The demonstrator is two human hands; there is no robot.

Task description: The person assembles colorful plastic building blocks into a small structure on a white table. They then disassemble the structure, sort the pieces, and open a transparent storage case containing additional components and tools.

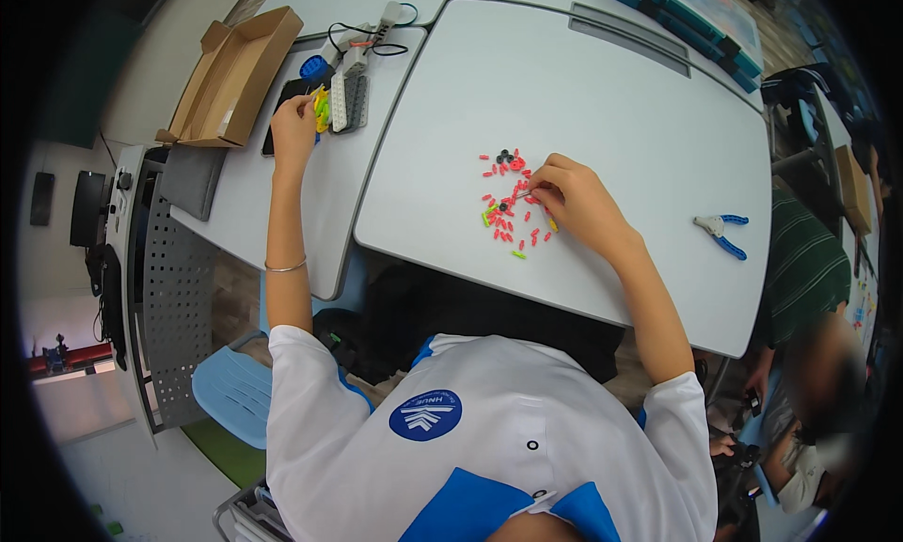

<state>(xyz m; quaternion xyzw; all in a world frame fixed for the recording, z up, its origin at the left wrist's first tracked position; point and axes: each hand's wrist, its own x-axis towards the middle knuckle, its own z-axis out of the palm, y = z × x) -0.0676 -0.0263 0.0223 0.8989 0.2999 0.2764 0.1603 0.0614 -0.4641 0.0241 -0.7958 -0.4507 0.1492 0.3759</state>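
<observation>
My right hand (572, 202) is over the white table, its fingertips pinched at the edge of a scatter of small red pegs (503, 226). A thin greyish piece shows at those fingertips, too small to name. Among the pegs lie a few black round pieces (505, 156) and some yellow-green pegs (518, 254). On the side table to the left, my left hand (293, 128) has its fingers closed beside a small heap of yellow and green plastic pieces (323, 110). Whatever those fingers hold is hidden. A black flat object (269, 144) lies partly under this hand.
Grey and white building beams (350, 103), a blue round part (315, 69) and a power strip with cables (354, 59) stand near my left hand. An open cardboard box (233, 79) is beyond. Blue-handled pliers (722, 235) lie at right. Another person (807, 269) is at far right.
</observation>
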